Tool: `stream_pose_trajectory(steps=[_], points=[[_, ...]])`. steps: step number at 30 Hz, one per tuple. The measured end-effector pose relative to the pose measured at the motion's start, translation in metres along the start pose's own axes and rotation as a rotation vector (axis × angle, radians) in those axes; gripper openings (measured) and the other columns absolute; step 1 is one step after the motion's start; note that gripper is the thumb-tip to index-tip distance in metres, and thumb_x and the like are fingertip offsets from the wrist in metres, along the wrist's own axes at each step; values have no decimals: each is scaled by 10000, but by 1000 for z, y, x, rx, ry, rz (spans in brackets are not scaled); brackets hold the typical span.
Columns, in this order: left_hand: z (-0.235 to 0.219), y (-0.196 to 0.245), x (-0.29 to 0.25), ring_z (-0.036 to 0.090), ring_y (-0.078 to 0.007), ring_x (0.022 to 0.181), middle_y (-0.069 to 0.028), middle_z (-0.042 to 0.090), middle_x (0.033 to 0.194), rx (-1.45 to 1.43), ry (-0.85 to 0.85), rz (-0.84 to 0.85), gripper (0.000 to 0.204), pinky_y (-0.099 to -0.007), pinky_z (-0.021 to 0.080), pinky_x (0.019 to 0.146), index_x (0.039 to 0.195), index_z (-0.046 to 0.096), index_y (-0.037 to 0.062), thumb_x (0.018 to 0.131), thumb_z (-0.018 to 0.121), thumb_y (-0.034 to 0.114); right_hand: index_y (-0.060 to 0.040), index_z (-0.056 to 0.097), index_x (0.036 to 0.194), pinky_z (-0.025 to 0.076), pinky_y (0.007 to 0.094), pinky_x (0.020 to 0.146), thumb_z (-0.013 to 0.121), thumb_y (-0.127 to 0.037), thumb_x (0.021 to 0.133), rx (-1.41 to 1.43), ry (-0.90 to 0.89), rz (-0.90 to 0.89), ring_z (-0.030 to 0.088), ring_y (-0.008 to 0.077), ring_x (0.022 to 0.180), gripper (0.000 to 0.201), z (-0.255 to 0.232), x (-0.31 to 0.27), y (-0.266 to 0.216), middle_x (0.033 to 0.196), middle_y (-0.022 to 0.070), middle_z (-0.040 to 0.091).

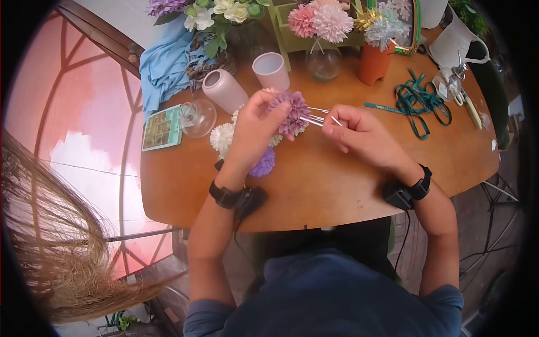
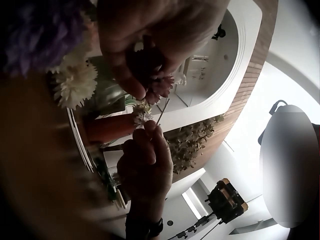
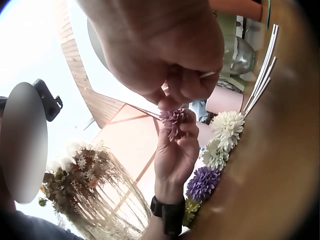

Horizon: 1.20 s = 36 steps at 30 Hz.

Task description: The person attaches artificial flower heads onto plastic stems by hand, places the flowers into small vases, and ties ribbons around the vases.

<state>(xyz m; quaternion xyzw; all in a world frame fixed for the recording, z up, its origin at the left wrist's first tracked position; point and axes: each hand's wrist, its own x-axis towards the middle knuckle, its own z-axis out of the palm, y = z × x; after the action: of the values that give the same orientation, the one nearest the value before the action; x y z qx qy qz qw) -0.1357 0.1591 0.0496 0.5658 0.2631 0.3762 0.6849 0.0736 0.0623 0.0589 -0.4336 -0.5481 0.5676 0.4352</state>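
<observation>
My left hand (image 1: 250,132) holds a mauve pompom flower (image 1: 291,115), with the thumb and fingers around its petals. Facing it, my right hand (image 1: 362,135) pinches a thin white stem (image 2: 163,111) that points toward the bloom. In the right wrist view the mauve flower head (image 3: 174,121) sits in the left fingers, right by the right fingertips. Beneath the left forearm and hand lie more pompom flowers: a white one (image 3: 228,129), a pale one (image 3: 216,157) and a purple one (image 1: 262,163). Several loose white stems (image 3: 262,75) extend from the white blooms across the table.
Pink vases (image 1: 224,90) stand behind the hands, near a glass vase (image 1: 324,60) of pink flowers and an orange pot (image 1: 375,63). Green ribbon (image 1: 421,104) lies tangled at the right, beside scissors (image 1: 473,111). A teal compartment box (image 1: 163,128) sits at the left.
</observation>
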Motion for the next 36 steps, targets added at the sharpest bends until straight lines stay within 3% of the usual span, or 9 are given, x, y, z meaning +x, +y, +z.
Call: stream_pose_trajectory(steps=[8, 36], points=[[5, -5, 0, 644, -127, 765, -88, 637, 1008, 21, -21, 73, 180, -252, 550, 546, 1066, 549, 24, 953, 607, 151, -55, 540, 896, 316, 207, 514, 528, -189, 989, 24, -32, 13, 414, 28, 574, 163, 4, -2, 3, 652, -48, 459], [10, -4, -3, 629, -121, 765, -86, 598, 993, 60, 13, 99, 153, -250, 541, 578, 1023, 509, 23, 951, 603, 118, -62, 514, 873, 317, 209, 520, 515, -217, 996, -15, -15, 35, 405, 35, 573, 198, 6, 2, 10, 664, -47, 446]])
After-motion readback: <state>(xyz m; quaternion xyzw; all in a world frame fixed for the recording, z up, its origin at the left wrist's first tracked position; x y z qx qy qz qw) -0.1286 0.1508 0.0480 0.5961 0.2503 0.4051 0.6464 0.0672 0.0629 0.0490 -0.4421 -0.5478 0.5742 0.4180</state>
